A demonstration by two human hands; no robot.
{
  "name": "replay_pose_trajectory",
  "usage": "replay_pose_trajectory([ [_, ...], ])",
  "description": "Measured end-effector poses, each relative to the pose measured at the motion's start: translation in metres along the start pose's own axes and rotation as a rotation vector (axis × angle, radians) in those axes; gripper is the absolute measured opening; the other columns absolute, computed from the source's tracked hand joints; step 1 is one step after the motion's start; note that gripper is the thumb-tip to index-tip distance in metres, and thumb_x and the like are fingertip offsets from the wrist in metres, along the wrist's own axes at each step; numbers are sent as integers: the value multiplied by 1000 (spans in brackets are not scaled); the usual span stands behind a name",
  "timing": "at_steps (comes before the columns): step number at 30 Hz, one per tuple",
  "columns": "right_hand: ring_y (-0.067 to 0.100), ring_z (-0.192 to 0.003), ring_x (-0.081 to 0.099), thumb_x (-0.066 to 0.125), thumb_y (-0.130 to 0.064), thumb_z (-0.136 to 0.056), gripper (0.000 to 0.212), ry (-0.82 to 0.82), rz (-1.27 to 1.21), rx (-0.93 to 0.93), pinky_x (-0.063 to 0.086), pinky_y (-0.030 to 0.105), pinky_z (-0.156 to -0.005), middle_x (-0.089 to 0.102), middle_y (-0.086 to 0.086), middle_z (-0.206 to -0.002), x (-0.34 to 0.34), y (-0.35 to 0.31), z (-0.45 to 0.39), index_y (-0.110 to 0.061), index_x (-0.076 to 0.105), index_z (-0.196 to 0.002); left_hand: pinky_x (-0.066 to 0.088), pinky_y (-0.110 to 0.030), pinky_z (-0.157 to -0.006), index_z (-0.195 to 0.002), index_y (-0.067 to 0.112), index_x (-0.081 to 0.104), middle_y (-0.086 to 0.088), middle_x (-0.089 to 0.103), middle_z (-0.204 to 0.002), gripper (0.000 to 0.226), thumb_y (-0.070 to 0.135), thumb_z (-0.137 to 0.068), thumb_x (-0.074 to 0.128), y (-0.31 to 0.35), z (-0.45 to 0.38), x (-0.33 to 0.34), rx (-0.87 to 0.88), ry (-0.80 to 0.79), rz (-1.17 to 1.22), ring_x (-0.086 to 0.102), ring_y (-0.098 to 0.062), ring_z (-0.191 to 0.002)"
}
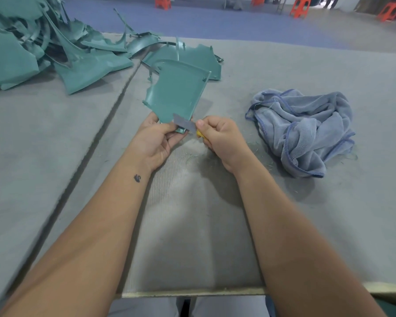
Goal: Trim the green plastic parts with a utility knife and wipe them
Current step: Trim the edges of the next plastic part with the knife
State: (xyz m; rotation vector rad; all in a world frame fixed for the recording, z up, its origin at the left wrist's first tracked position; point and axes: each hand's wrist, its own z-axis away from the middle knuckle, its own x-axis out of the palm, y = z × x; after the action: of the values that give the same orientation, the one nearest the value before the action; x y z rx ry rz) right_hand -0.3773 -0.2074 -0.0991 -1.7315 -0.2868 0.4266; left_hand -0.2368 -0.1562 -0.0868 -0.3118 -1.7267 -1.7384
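Note:
My left hand (156,140) grips the near end of a green plastic part (176,92), which tilts up and away from me over the grey table (261,213). My right hand (220,138) holds a yellow utility knife (200,133); its grey blade (182,123) lies across the part's near edge, close to my left thumb. A crumpled blue cloth (304,131) lies on the table to the right of my right hand.
A heap of green plastic parts (32,53) fills the far left of the table, with more parts (192,56) behind the held one. A dark seam (96,143) runs between two table mats. Green shavings (192,156) lie under my hands. Orange stools (301,6) stand on the far floor.

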Motion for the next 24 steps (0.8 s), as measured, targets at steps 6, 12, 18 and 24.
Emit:
replay_pose_trajectory([
  [6, 8, -42, 24, 47, -13, -101, 38, 176, -267, 53, 21, 21, -42, 33, -6, -45, -2, 0, -7, -13, 48, -63, 59, -28, -63, -112, 10, 56, -10, 74, -89, 33, -14, -93, 43, -1, -1, -4, -19, -40, -68, 73, -22, -78],
  [12, 8, -44, 35, 50, -16, -100, 26, 296, -535, 97, 29, 21, -46, 46, -3, -50, -9, -4, -5, -13, 50, -74, 57, -27, -62, -109, 19, 58, -9, 71, -100, 39, -14, -92, 45, -3, -3, -2, 16, -37, -124, 72, -23, -78],
  [18, 5, -42, 32, 47, -24, -102, 20, 372, -520, 58, 18, 19, -40, 45, -1, -57, -18, -10, -4, -16, 52, -84, 59, -31, -62, -107, 24, 59, -4, 71, -99, 31, 0, -100, 40, -5, -8, -3, 44, 42, -73, 71, -18, -78],
  [24, 3, -54, 30, 39, -35, -102, 39, 382, -250, 103, 27, 18, -54, 41, -14, -54, -21, -7, -6, -19, 68, -81, 60, -37, -69, -109, 15, 59, -9, 70, -109, 30, -3, -101, 36, -4, -11, -6, 4, 82, 52, 71, -24, -91],
])
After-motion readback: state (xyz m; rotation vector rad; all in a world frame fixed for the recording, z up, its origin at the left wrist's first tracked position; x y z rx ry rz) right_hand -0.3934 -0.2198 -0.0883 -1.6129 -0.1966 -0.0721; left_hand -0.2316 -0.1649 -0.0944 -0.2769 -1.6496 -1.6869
